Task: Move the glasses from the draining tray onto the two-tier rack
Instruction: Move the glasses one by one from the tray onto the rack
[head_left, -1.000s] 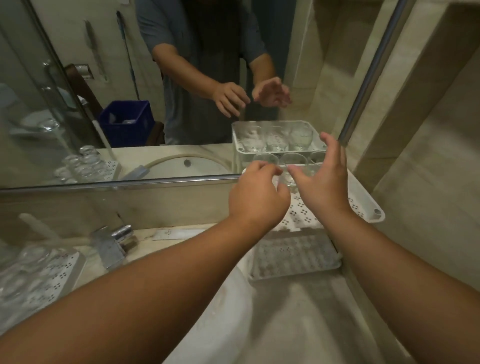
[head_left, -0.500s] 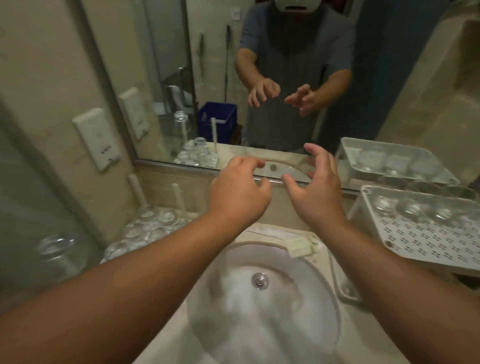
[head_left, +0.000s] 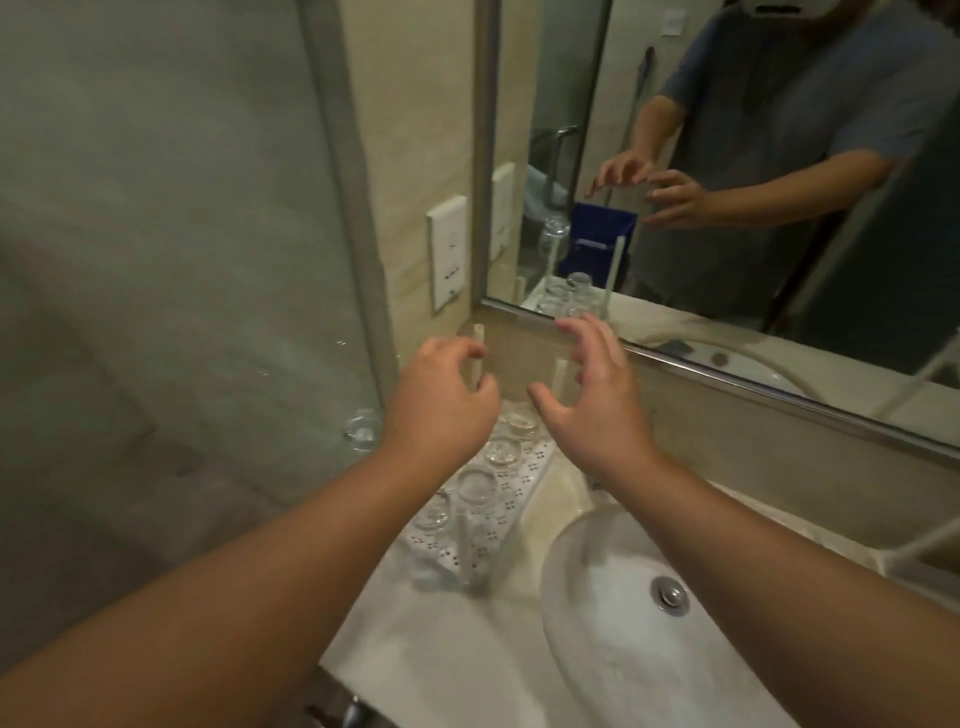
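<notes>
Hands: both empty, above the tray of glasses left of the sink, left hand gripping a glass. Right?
Not quite. In the head view the left hand grips nothing; its fingers are curled but empty, like the right hand. Both are above the tray of glasses, left of the sink.

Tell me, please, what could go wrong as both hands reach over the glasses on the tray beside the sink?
1. The glasses stand packed together on the draining tray, so taking one could knock a neighbour over.
2. The left hand and right hand hover near the tray's upright posts and could snag them.
</notes>
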